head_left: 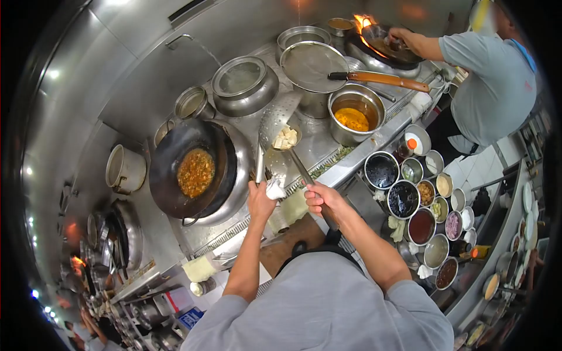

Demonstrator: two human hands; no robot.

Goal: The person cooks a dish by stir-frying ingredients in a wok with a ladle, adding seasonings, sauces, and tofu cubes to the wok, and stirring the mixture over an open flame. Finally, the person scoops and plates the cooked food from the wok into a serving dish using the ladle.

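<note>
My left hand is closed around the handle of a perforated strainer, with a white cloth at the fingers. My right hand grips the long handle of a ladle. Pale cubes lie in the ladle's bowl, beside the strainer. Left of my hands a black wok sits on the stove, holding a reddish-brown sauce with bits.
A pot of orange food, a lidded pot and a fine sieve stand behind. Sauce containers fill the right side. A co-worker works at a flaming wok, back right.
</note>
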